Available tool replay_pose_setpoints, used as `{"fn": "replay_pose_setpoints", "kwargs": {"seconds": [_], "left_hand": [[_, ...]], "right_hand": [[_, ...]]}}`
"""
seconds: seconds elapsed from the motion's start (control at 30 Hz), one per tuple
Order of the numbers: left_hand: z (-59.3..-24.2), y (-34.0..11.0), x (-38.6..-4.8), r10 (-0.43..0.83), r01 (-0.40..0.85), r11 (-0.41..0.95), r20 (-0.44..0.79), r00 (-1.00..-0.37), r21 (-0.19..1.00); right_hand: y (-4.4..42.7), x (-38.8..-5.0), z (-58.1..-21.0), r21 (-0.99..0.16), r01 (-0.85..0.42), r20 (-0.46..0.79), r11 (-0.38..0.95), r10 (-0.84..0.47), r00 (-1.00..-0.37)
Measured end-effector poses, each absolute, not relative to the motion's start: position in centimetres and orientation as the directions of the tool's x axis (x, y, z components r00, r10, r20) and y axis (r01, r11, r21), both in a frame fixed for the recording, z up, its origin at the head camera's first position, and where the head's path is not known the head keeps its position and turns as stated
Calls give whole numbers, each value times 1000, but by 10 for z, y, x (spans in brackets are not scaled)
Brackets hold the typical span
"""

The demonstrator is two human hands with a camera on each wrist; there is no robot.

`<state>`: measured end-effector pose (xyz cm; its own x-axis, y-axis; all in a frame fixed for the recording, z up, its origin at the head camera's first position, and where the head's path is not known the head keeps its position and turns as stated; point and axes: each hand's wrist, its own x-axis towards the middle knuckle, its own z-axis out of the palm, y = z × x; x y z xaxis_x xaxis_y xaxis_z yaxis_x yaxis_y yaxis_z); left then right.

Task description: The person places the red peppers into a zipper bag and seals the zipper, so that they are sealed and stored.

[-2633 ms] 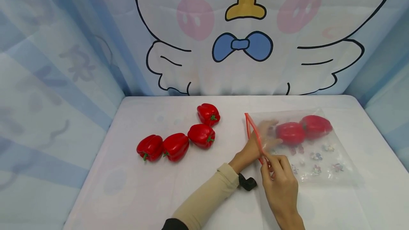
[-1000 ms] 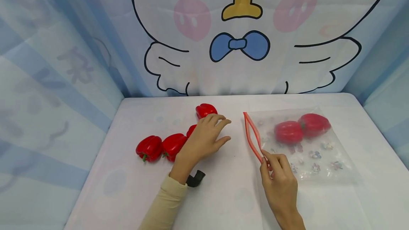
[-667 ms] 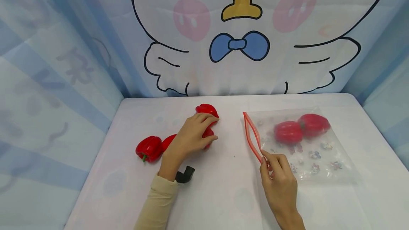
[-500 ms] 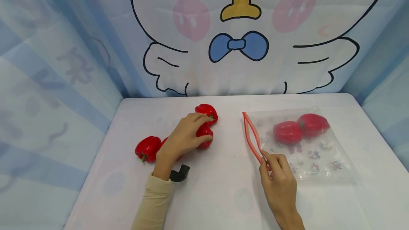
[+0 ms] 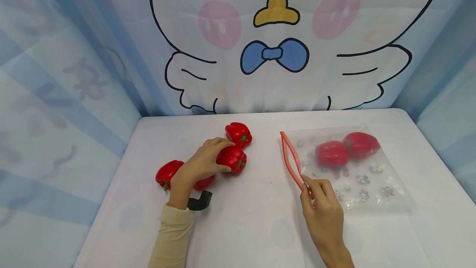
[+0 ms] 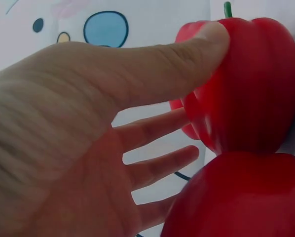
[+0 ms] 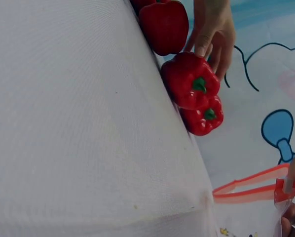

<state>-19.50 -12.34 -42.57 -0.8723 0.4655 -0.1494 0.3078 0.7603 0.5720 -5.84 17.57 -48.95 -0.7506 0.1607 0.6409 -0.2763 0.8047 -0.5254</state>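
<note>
My left hand (image 5: pixel 202 162) is around the left side of a red bell pepper (image 5: pixel 232 160), its thumb at the near side and fingers at the far side. In the left wrist view the thumb touches this pepper (image 6: pixel 256 84); the right wrist view shows the hand (image 7: pixel 215 37) against the same pepper (image 7: pixel 189 81), which sits on the table. My right hand (image 5: pixel 323 214) pinches the red-edged mouth of a clear zip bag (image 5: pixel 372 193), which gapes. Two red peppers (image 5: pixel 332 154) lie inside the bag.
Another pepper (image 5: pixel 238 135) stands just behind the touched one. Two more, one at the left (image 5: pixel 168 173) and one (image 5: pixel 203 183) partly under the left hand, lie nearby. A black wrist-worn piece (image 5: pixel 200 201) hangs by the left wrist. A printed curtain (image 5: pixel 275 90) rises behind the table.
My left hand has come out of the bag, moved left across the table and settled around a pepper. My right hand keeps its pinch on the bag's edge.
</note>
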Motion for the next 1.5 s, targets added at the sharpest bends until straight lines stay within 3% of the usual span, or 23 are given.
{"fn": "replay_pose_setpoints", "kwargs": {"seconds": [0.4,0.6,1.27,1.5], "left_hand": [[-430,-126,-199,468,256,754,-222,-855,605],[-432,-125,-199,475,257,742,-216,-853,619],[-426,-113,-195,525,294,656,-141,-839,695],[-431,-97,-196,537,347,612,-51,-842,711]], "right_hand": [[175,-60,-489,-517,-292,652,805,149,-743],[175,-63,-491,-512,-323,687,796,154,-710],[174,-62,-491,-505,-308,694,806,166,-701],[174,-62,-491,-514,-317,693,797,168,-702]]}}
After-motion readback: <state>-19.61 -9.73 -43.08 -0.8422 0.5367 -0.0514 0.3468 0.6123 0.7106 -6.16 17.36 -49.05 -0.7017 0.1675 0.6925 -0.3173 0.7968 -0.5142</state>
